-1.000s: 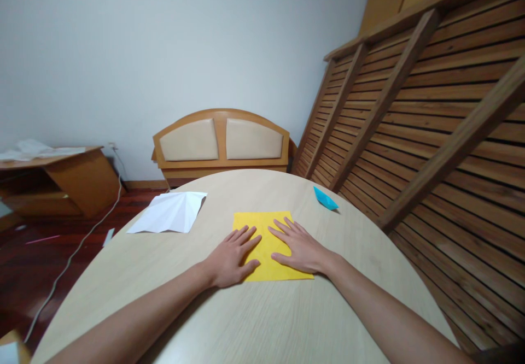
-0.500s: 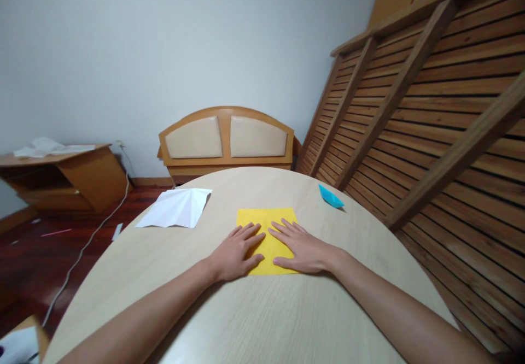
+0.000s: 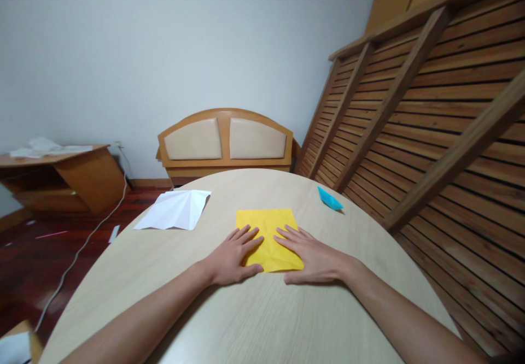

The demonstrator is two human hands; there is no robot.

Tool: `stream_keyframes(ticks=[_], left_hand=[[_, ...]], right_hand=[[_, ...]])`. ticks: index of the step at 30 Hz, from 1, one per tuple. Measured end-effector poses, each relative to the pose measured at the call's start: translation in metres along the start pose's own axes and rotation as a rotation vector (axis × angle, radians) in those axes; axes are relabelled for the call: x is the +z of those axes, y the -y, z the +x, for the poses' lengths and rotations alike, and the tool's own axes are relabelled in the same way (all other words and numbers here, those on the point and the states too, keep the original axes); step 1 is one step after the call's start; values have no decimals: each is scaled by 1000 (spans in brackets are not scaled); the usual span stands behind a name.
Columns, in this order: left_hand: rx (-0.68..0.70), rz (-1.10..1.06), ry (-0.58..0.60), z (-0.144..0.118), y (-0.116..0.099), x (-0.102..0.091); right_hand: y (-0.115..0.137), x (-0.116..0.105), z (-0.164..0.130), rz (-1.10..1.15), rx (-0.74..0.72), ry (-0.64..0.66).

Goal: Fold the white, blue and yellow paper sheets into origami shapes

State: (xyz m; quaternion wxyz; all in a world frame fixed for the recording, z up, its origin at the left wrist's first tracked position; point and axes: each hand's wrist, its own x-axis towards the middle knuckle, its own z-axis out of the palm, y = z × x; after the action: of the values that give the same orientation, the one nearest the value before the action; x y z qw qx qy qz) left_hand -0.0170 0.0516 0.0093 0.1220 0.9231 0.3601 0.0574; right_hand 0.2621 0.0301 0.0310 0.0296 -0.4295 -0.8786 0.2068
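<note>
A yellow sheet of paper (image 3: 266,227) lies flat on the round pale wooden table (image 3: 262,320), creased across its middle. My left hand (image 3: 232,254) rests palm down over the sheet's near left corner, fingers spread. My right hand (image 3: 311,254) lies flat on the near right corner, fingers apart, thumb on the table. Both hands press on the paper without gripping it.
A creased white sheet (image 3: 174,210) lies at the table's far left. A small folded blue paper boat (image 3: 329,199) sits at the far right edge. A slatted wooden frame (image 3: 430,112) leans on the right; a headboard (image 3: 225,142) and low cabinet (image 3: 57,181) stand by the wall.
My right hand has slid to the right and nearer, off the sheet's middle to its near right corner. The sheet's near edge looks shorter and creased. My left hand has hardly moved.
</note>
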Motion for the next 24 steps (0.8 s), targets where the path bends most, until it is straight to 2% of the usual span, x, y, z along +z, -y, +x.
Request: stream_keyframes(ticks=[3, 6, 10, 16, 24], left_hand=[[20, 11, -63, -1, 0, 0], [98, 48, -96, -3, -1, -5], [213, 78, -50, -7, -1, -14], [211, 109, -48, -12, 6, -19], [297, 99, -60, -12, 13, -26]], right_hand=[[-1, -1, -4, 9, 3, -4], [-4, 0, -6, 16, 8, -30], [-8, 0, -8, 31, 0, -59], [-10, -2, -9, 36, -16, -70], [-15, -5, -10, 49, 0, -47]])
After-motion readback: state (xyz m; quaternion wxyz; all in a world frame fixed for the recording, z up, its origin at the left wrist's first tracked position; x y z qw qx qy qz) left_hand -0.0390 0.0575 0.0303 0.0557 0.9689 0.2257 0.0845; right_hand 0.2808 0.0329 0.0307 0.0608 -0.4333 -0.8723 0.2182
